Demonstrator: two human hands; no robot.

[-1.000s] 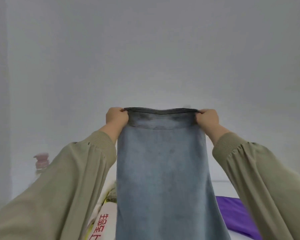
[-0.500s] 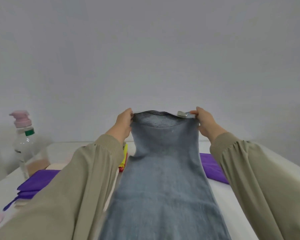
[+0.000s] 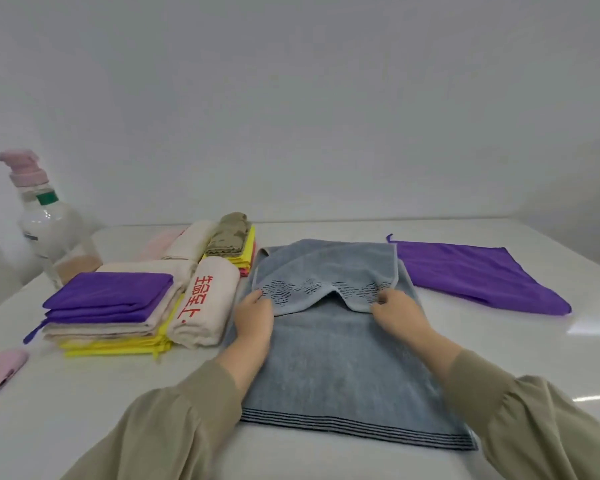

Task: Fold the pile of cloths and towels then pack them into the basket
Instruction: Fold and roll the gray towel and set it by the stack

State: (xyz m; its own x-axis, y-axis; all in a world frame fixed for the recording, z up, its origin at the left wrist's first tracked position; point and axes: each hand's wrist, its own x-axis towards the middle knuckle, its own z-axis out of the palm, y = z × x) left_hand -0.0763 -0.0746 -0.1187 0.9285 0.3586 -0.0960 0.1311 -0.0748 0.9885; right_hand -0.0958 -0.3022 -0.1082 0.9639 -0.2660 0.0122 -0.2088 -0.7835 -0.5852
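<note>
- The grey-blue towel (image 3: 343,368) lies flat on the white table (image 3: 520,355), straight ahead of the person, striped hem nearest.
- Its far end is folded back toward the person, with the patterned edge on top.
- The left hand (image 3: 253,317) pinches that edge at its left corner, and the right hand (image 3: 399,313) pinches it at the right corner; the hands are apart.
- A purple cloth (image 3: 475,275) lies just right of the towel.
- A stack (image 3: 118,306) of folded cloths sits to the left.
</note>
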